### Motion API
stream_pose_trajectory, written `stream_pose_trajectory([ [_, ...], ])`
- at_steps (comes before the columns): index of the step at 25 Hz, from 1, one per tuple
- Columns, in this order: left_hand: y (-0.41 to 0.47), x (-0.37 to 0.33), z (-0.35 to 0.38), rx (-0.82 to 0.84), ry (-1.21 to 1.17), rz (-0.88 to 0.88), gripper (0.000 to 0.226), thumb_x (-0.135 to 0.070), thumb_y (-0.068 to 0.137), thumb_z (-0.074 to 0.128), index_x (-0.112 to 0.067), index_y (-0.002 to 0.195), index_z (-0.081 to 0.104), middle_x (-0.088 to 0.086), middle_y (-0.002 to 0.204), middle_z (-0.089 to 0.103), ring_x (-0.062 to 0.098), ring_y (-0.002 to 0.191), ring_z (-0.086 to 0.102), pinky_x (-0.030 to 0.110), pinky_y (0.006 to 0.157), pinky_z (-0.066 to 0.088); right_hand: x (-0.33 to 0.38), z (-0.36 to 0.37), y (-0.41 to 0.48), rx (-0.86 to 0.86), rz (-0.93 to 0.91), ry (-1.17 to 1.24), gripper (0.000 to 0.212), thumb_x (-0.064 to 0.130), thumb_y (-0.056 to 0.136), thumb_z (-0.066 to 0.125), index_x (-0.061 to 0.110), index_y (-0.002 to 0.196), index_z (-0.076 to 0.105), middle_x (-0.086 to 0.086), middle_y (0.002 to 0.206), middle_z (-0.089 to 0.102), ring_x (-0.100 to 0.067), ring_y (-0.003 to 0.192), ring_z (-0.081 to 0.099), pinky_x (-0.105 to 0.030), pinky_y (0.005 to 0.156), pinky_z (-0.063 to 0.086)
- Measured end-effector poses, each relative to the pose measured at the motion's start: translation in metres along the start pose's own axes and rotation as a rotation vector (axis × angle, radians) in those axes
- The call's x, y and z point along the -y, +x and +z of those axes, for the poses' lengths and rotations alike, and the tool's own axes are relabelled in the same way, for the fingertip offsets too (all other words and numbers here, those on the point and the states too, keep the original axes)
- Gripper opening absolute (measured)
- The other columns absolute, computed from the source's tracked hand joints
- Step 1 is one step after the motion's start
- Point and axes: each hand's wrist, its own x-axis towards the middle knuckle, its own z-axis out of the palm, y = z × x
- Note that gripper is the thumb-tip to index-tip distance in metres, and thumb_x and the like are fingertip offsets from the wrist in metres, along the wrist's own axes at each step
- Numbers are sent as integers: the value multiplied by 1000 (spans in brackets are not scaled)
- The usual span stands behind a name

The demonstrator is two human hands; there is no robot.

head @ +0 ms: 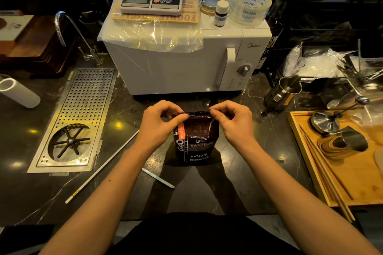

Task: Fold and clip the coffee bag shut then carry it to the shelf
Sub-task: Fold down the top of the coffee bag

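A dark brown coffee bag (195, 144) with white lettering and an orange label stands upright on the dark counter, in front of the microwave. My left hand (160, 119) pinches the top edge of the bag at its left corner. My right hand (233, 119) pinches the same edge at its right corner. The top of the bag is pressed flat between my fingers. A long white clip bar (103, 166) lies on the counter to the left of the bag, and a shorter white strip (158, 178) lies near its lower left.
A white microwave (186, 64) stands right behind the bag, with a scale (152, 0), a small bottle (221, 13) and a tape roll (250, 7) on top. A perforated metal drain tray (78, 118) sits at left. A wooden tray (310, 172) with metal tools sits at right.
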Motion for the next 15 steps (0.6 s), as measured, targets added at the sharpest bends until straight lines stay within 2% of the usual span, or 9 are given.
stream_pose_trajectory([
  [2, -7, 5, 6, 24, -99, -74, 12, -22, 79, 77, -26, 89, 72, -4, 91, 71, 14, 88, 67, 35, 83, 55, 0, 4, -3, -24, 3, 20, 16, 6, 83, 71, 22, 81, 73, 11, 75, 69, -6, 75, 65, -27, 76, 55],
  [6, -7, 9, 10, 17, -80, -77, 8, -19, 79, 77, -24, 84, 73, -6, 83, 68, 11, 81, 64, 35, 78, 53, -1, 3, -9, 29, -45, 36, 10, 11, 86, 69, 19, 90, 71, 8, 85, 70, -11, 84, 66, -34, 81, 56],
  [9, -6, 7, 11, -20, -37, -38, 11, -18, 77, 79, -26, 81, 73, -3, 79, 68, 12, 78, 62, 33, 76, 50, 0, 4, -12, 178, -30, -21, 21, 16, 82, 74, 23, 100, 65, 13, 93, 68, -5, 91, 65, -23, 83, 52],
  [12, -7, 7, 11, -47, -13, 32, 12, -15, 75, 81, -22, 84, 76, -2, 78, 69, 11, 77, 63, 26, 73, 51, 2, 13, -9, 124, 18, -70, 21, 8, 75, 77, 23, 83, 64, 14, 77, 64, 1, 73, 60, -19, 72, 48],
  [15, -10, 10, 5, -36, -40, 30, 16, -11, 78, 77, -16, 93, 77, -2, 87, 73, 9, 85, 67, 23, 80, 52, 1, 16, -5, 106, 40, -38, 26, 5, 72, 79, 26, 72, 63, 9, 72, 64, -7, 70, 61, -27, 71, 52],
])
